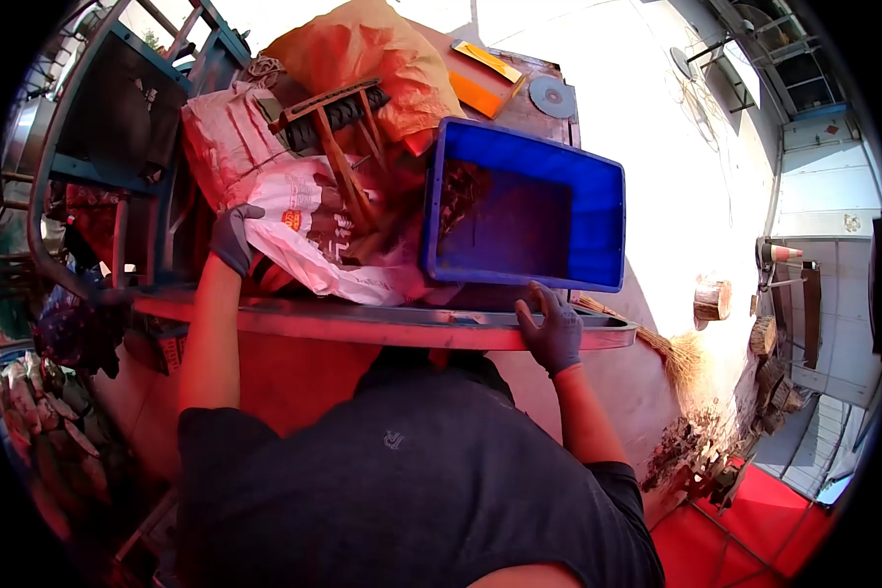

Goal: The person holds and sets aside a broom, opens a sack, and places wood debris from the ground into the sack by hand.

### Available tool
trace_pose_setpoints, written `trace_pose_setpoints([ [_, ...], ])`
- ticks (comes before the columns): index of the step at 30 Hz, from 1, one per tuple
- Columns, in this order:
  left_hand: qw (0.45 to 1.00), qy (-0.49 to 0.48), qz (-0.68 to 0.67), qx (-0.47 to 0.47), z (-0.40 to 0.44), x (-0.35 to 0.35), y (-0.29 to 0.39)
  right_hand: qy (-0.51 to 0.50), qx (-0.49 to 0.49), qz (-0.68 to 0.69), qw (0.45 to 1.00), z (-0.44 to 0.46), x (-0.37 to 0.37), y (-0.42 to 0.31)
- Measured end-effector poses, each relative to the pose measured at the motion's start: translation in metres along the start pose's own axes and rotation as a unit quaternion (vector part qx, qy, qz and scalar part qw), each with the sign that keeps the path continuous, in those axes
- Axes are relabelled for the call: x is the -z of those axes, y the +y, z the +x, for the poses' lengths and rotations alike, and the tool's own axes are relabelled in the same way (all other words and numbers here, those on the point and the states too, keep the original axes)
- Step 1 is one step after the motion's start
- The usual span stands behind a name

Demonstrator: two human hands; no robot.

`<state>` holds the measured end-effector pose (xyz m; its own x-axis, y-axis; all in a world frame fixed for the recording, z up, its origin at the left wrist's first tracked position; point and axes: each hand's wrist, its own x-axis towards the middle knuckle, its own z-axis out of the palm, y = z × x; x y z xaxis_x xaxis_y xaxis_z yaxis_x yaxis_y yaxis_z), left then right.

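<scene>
My left hand (233, 240), in a dark glove, is closed on the edge of a white printed plastic bag (289, 250). The bag gapes toward the right, and dark brown stuff shows at its mouth. My right hand (556, 331), gloved too, lies at the cart's near side rail (412, 328), just below a blue plastic crate (598, 216). Its thumb and fingers are apart, with nothing visible between them. Some dark dry debris lies at the left inside the crate. A wooden frame (338, 162) stands behind the bag.
An orange sack (363, 59) and a pale pink sack (225, 137) lie on the cart. Farther back are an orange box (485, 83) and a grey disc (553, 97). A straw broom (686, 358) and a log stump (712, 299) are at the right.
</scene>
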<state>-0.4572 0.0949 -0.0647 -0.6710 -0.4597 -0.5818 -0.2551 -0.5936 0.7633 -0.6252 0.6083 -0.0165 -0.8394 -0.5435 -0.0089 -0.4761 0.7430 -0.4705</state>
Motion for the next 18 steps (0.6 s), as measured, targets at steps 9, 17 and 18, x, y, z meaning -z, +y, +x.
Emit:
trace_pose_setpoints([
  [9,0.916,0.153,-0.13,-0.346,-0.104,0.048,0.12,0.014,-0.008,0.007,1.0,-0.006,-0.002,0.004],
  [17,0.86,0.051,-0.024,-0.507,-0.237,0.006,0.226,0.041,0.003,0.021,0.999,-0.008,0.002,0.01],
  [18,0.851,0.034,-0.016,-0.524,-0.249,-0.005,0.231,0.048,0.013,0.011,0.999,-0.007,0.003,0.012],
])
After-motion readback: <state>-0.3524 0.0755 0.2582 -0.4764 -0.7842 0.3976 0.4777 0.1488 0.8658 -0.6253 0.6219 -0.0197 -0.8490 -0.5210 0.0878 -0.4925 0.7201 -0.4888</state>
